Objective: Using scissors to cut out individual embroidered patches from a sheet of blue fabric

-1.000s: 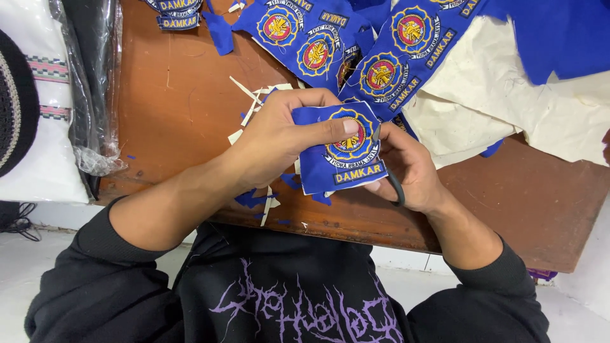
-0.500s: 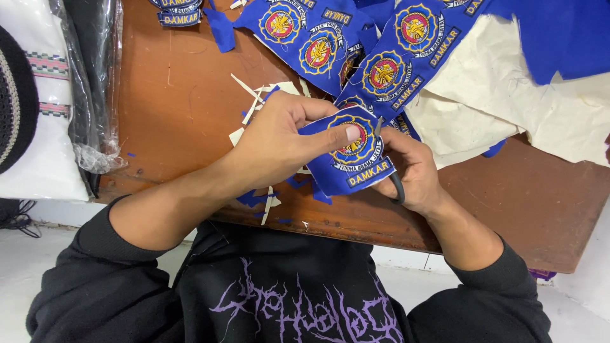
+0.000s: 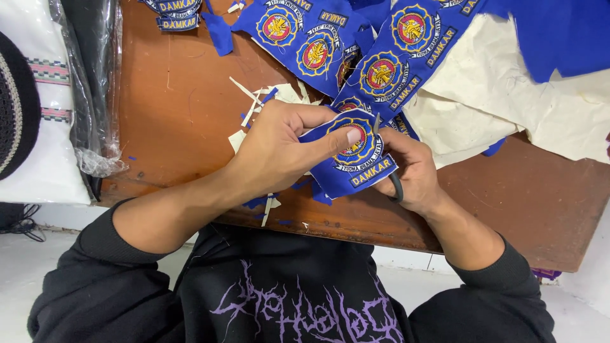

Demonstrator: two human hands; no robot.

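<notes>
My left hand point(image 3: 279, 149) pinches a blue embroidered patch point(image 3: 359, 168) with a round red and yellow emblem, thumb pressed on its face. My right hand point(image 3: 410, 168) grips small scissors point(image 3: 389, 166); a dark handle loop shows at my fingers and the blades reach up along the patch's right edge. The patch is held just above the brown wooden table point(image 3: 171, 121).
A strip of blue cloth with several more emblems point(image 3: 356, 51) lies behind my hands, with cream backing fabric point(image 3: 508, 101) to the right. White and blue offcuts point(image 3: 260, 101) litter the table. Cut patches point(image 3: 175, 16) sit at the top left; a plastic-wrapped dark bundle point(image 3: 92, 82) lies at the left edge.
The patch has turned slightly anticlockwise in my left hand and risen a little. My right hand has shifted the scissors up along its right edge.
</notes>
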